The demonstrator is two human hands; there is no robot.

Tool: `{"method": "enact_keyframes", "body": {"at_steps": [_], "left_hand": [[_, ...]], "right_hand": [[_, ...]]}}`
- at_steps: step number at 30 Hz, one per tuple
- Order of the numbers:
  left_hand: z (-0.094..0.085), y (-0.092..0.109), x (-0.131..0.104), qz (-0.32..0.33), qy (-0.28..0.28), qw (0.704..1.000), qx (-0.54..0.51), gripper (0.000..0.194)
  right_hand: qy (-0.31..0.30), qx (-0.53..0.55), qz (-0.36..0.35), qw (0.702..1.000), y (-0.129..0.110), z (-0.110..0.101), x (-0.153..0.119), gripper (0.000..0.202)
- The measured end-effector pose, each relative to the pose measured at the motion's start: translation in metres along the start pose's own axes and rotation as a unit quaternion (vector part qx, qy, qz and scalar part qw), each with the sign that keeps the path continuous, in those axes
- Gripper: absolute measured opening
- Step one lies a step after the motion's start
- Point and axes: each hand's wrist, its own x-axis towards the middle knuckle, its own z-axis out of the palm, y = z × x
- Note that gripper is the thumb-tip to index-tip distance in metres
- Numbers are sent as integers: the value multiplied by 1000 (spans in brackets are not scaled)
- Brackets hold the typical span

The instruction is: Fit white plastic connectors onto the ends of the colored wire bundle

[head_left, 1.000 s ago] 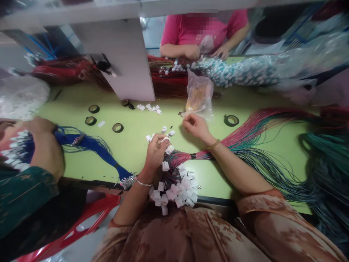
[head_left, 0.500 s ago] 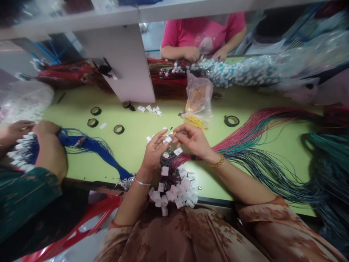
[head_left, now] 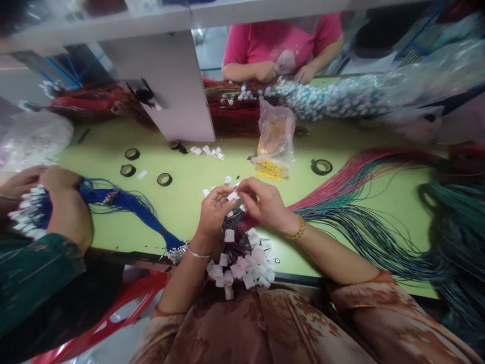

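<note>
My left hand (head_left: 215,208) pinches a small white connector (head_left: 232,195) between thumb and fingertips. Against the same connector, the closed fingertips of my right hand (head_left: 265,203) hold something too small to make out. Below my hands, a cluster of white connectors (head_left: 242,267) on dark and pink wires hangs at the table's front edge. The bundle of pink, green and dark wires (head_left: 341,189) runs off to the right. Beyond my right hand lie small yellow pieces (head_left: 270,170) by a clear plastic bag (head_left: 276,132).
Black tape rolls (head_left: 164,179) lie on the green table (head_left: 189,202); another roll (head_left: 322,167) is at right. At left, a person's arm (head_left: 68,202) reaches over blue wires (head_left: 132,205). Across the divider (head_left: 170,86), a person in pink (head_left: 280,48) handles wires.
My right hand has moved slightly left and down, its fingertips now at the connector in my left hand. The left hand's fingers have curled in more.
</note>
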Motion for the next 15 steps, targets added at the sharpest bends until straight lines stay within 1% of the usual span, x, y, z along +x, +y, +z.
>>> {"method": "enact_keyframes", "body": {"at_steps": [5,9,11,15], "left_hand": [[1,0,0,29,13,998,46,34],[2,0,0,45,16,997,64,31],[3,-1,-1,49,25,996,72,29],[5,-3,-2,64,56,993,86,26]], "right_hand": [[-24,0,20,1000,1,-1,0,6],[-31,12,58,998,2,0,-2,5],[-39,-6,70,997,0,3,-7,10],[-48,-50,62,996,-7,17,-20,29]]}}
